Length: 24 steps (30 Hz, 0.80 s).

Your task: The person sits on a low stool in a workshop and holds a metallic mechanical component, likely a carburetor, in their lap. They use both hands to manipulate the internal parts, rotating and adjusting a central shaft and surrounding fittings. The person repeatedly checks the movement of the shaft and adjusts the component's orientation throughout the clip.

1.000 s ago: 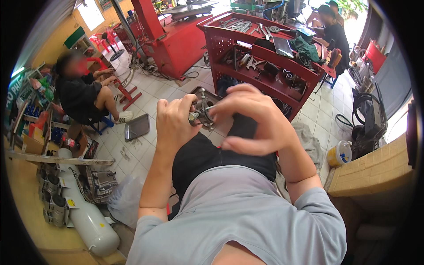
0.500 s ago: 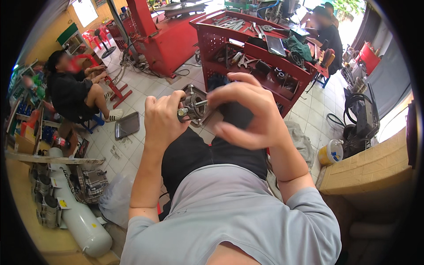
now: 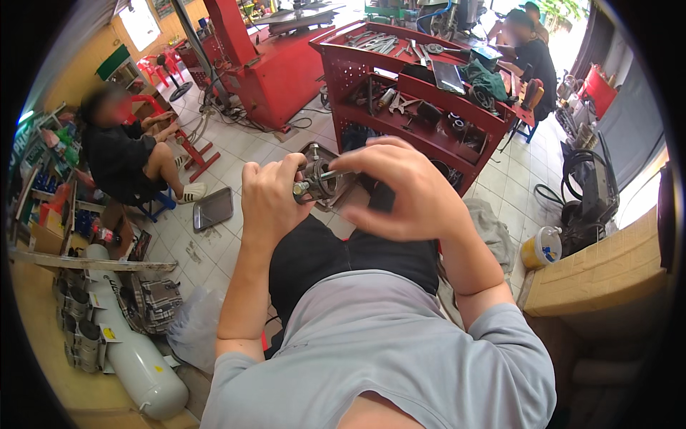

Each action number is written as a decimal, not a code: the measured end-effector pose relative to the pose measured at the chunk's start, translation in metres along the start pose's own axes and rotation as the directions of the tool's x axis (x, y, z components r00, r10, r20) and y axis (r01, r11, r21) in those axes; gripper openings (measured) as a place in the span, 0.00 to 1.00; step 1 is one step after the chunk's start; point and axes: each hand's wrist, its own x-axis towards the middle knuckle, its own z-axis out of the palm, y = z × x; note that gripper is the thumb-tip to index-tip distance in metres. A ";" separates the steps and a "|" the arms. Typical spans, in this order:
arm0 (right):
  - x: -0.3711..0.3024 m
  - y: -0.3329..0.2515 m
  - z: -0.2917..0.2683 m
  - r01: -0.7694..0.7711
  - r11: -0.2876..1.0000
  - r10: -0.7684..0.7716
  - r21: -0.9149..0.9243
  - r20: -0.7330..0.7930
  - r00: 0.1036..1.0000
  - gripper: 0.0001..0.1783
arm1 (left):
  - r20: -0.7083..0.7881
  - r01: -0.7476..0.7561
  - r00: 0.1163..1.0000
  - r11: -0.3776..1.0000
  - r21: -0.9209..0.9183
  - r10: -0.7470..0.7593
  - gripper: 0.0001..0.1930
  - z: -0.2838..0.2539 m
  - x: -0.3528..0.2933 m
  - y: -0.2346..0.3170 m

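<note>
My left hand [image 3: 270,191] is wrapped round a ring-shaped metal part [image 3: 325,187] with bolts on it, held above my lap. A thin bright rod [image 3: 329,174] sticks out from its middle toward the right. My right hand [image 3: 401,191] is beside the part, fingers curved and the thumb well apart from them. Its fingertips are at the rod's outer end and slightly blurred; whether they touch it I cannot tell. Behind the part, the rim of a tray-like metal thing [image 3: 314,147] shows, partly covered by my hands.
A red tool cart [image 3: 421,143] with wrenches stands ahead. A person [image 3: 125,157] sits at the left near a metal tray [image 3: 214,209] on the tiled floor. Others sit at the far right. A white cylinder tank [image 3: 143,357] lies lower left; a yellowish tub [image 3: 541,248] stands at right.
My right hand's fingers have swung down and left, closer to the rod's end, and the gap between fingers and thumb is narrower. My left hand still grips the metal part.
</note>
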 end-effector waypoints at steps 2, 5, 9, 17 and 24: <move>-0.001 -0.006 -0.006 0.040 0.962 -0.060 0.271 0.065 0.996 0.25 | 0.000 -0.007 1.000 1.000 -0.009 0.007 0.25 0.000 -0.001 0.000; 0.002 -0.011 -0.014 0.110 0.908 -0.113 0.404 -0.016 0.993 0.23 | 0.008 -0.018 1.000 1.000 0.002 0.018 0.24 -0.001 0.001 0.001; 0.001 0.004 -0.001 -0.012 0.988 0.006 -0.151 -0.038 0.999 0.27 | -0.002 -0.009 1.000 1.000 0.027 0.009 0.23 0.003 0.000 0.001; 0.002 0.008 -0.005 0.054 0.979 -0.054 0.195 -0.006 0.999 0.25 | -0.019 -0.004 1.000 0.999 -0.049 0.004 0.25 -0.002 0.000 0.003; 0.002 0.013 0.003 -0.048 0.993 0.066 0.111 -0.162 0.985 0.27 | -0.038 -0.009 0.999 1.000 0.005 0.009 0.24 0.000 0.000 -0.002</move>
